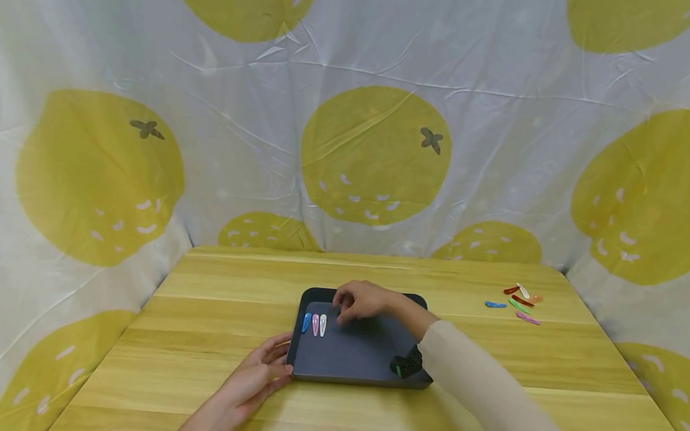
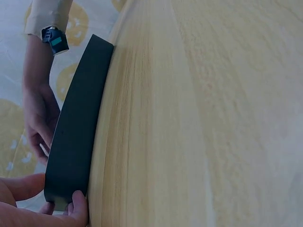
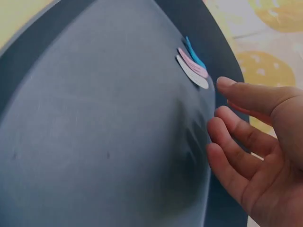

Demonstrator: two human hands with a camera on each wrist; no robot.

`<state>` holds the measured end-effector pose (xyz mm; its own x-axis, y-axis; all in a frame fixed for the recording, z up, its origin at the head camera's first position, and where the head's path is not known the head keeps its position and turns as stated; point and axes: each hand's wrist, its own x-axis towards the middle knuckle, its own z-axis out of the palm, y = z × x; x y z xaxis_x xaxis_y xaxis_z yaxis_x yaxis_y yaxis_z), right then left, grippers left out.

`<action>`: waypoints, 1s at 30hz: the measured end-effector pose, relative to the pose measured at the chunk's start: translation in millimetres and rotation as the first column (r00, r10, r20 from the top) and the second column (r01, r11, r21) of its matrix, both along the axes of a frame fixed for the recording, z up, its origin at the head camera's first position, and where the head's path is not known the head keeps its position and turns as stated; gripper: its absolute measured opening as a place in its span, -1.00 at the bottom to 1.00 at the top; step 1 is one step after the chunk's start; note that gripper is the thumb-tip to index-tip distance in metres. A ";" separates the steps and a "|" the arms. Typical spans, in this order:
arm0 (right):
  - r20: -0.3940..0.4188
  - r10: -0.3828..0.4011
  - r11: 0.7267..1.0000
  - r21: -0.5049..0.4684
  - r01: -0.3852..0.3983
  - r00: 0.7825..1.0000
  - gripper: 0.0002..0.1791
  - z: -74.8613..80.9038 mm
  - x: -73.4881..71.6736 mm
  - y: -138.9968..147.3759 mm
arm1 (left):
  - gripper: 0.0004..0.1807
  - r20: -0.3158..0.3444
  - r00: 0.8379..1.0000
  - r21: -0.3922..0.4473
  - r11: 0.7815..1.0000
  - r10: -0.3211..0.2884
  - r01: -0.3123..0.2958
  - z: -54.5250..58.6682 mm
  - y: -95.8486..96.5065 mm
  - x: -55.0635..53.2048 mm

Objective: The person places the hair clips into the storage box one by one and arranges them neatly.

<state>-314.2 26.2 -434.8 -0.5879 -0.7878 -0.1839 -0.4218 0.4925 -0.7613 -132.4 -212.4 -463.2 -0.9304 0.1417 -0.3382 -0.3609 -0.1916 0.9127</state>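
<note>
A dark grey rectangular tray [image 1: 348, 357] lies on the table. My left hand [image 1: 258, 374] holds its near left corner; in the left wrist view, the fingers [image 2: 78, 208] sit around that corner. Inside the tray at the left, a blue hair clip [image 1: 306, 322], a pink hair clip [image 1: 315, 325] and a white hair clip [image 1: 323, 325] lie side by side. My right hand [image 1: 363, 301] hovers over the far part of the tray, right of the clips, its fingers loosely bent. Beneath the thumb [image 3: 251, 97], a reddish strip shows; I cannot tell what it is.
A loose group of several hair clips lies on the table at the far right, among them a blue one [image 1: 496, 304], a green one [image 1: 519, 306] and a pink one [image 1: 528, 318]. A lemon-patterned curtain [image 1: 384, 66] encloses the wooden table [image 1: 226, 314].
</note>
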 end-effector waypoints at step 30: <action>0.041 -0.185 0.980 -0.073 0.187 0.982 -0.62 30.8 -6.6 135.0 | -0.14 -0.137 0.991 -0.136 0.990 0.009 -0.027 -0.7 8.0 2.2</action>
